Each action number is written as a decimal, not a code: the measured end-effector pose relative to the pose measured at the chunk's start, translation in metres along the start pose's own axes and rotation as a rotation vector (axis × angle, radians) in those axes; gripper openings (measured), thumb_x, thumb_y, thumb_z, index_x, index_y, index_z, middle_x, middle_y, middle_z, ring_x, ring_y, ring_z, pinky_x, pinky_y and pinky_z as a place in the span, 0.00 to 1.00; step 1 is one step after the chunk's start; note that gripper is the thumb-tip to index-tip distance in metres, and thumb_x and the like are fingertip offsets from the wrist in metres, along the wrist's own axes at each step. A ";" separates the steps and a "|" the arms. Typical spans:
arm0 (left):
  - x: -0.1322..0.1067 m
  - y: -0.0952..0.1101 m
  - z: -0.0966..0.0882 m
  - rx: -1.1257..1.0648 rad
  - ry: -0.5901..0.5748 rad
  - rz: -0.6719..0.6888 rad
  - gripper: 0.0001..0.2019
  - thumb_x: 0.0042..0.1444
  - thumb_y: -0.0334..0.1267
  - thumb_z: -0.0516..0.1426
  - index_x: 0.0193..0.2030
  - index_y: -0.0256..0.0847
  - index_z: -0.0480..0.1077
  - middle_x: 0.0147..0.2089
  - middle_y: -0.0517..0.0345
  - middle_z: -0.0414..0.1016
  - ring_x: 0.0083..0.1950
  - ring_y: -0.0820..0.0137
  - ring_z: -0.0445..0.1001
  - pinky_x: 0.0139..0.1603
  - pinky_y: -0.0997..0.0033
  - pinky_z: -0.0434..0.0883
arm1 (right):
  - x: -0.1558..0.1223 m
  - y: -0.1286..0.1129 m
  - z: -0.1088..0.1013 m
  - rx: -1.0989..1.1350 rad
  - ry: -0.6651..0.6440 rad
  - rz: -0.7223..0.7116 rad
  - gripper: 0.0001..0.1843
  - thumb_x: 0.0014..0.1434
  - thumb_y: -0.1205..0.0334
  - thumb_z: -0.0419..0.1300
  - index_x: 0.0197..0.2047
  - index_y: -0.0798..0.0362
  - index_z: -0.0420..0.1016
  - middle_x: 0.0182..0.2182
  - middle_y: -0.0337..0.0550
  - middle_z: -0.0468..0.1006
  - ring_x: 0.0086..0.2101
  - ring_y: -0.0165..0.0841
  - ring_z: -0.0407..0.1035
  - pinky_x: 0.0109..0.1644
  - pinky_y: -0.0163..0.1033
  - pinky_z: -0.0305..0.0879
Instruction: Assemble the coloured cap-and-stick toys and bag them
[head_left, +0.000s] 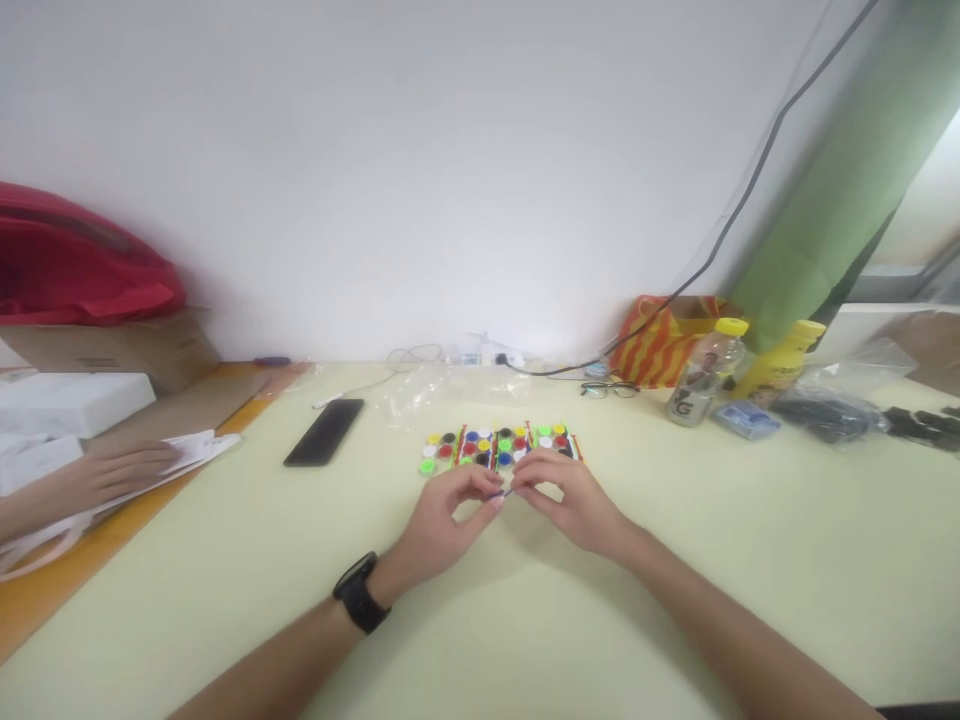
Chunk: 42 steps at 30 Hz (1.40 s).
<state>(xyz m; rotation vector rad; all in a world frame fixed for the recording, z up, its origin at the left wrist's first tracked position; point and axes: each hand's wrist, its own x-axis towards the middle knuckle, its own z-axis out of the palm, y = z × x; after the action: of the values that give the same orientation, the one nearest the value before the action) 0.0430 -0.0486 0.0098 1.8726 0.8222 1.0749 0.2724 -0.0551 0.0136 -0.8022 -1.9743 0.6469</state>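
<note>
Both my hands meet over the middle of the table, thumbs and fingers pinched. Between the fingertips of my left hand (448, 515) and my right hand (574, 500) runs a small, thin blue piece (507, 492), too small to name. A black watch (361, 592) is on my left wrist. Just beyond my fingers lie rows of small round pieces (472, 437) in red, yellow, green, blue, white and black. Thin coloured strips (529, 432) stand between the groups. My hands hide the near edge of these rows.
A black phone (324, 432) lies left of the pieces. At far left another person's hand (124, 470) rests on white sheets (199, 450). Along the back right are glasses (609, 389), a striped bag (649, 345), a clear bottle (701, 380) and a yellow bottle (780, 365). Clear plastic (420, 395) lies by the wall.
</note>
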 end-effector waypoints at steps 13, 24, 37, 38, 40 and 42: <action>0.007 -0.007 -0.003 -0.259 0.057 -0.224 0.15 0.56 0.45 0.70 0.43 0.39 0.78 0.47 0.49 0.82 0.48 0.62 0.82 0.53 0.59 0.81 | -0.007 -0.002 0.004 0.151 0.091 0.177 0.28 0.74 0.54 0.53 0.74 0.44 0.54 0.42 0.44 0.73 0.34 0.33 0.69 0.40 0.41 0.72; 0.008 -0.006 -0.006 -0.231 0.112 -0.208 0.15 0.54 0.44 0.71 0.44 0.39 0.80 0.45 0.50 0.84 0.48 0.61 0.83 0.54 0.59 0.81 | -0.005 -0.003 0.000 0.263 -0.004 0.240 0.19 0.71 0.44 0.57 0.39 0.51 0.73 0.26 0.35 0.64 0.27 0.31 0.59 0.31 0.37 0.60; 0.009 -0.010 -0.006 -0.247 0.119 -0.213 0.15 0.54 0.45 0.71 0.43 0.40 0.80 0.45 0.50 0.85 0.48 0.61 0.83 0.53 0.59 0.81 | 0.001 -0.001 -0.004 0.393 0.001 0.358 0.30 0.68 0.37 0.58 0.25 0.51 0.61 0.22 0.34 0.59 0.25 0.29 0.53 0.29 0.37 0.52; 0.009 -0.011 -0.005 -0.243 0.112 -0.210 0.15 0.54 0.45 0.71 0.43 0.40 0.80 0.45 0.50 0.84 0.48 0.61 0.83 0.53 0.59 0.81 | 0.002 -0.002 -0.002 0.412 0.004 0.378 0.27 0.66 0.37 0.60 0.28 0.51 0.63 0.23 0.34 0.60 0.25 0.29 0.54 0.29 0.36 0.51; 0.008 -0.012 -0.005 -0.233 0.100 -0.205 0.14 0.55 0.45 0.71 0.43 0.39 0.79 0.46 0.50 0.84 0.48 0.61 0.82 0.54 0.60 0.80 | 0.001 -0.003 0.001 0.440 0.006 0.391 0.24 0.64 0.39 0.64 0.33 0.51 0.65 0.26 0.33 0.63 0.26 0.28 0.55 0.30 0.35 0.53; 0.007 -0.011 -0.003 -0.223 0.081 -0.204 0.14 0.55 0.44 0.71 0.43 0.38 0.79 0.46 0.49 0.84 0.48 0.62 0.82 0.54 0.60 0.80 | 0.001 -0.003 0.005 0.454 -0.005 0.380 0.23 0.63 0.40 0.66 0.35 0.51 0.65 0.29 0.34 0.65 0.28 0.28 0.58 0.32 0.35 0.56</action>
<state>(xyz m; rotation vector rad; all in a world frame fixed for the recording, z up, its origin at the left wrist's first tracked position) 0.0414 -0.0370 0.0038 1.5343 0.8808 1.0720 0.2671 -0.0573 0.0137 -0.8893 -1.5943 1.2666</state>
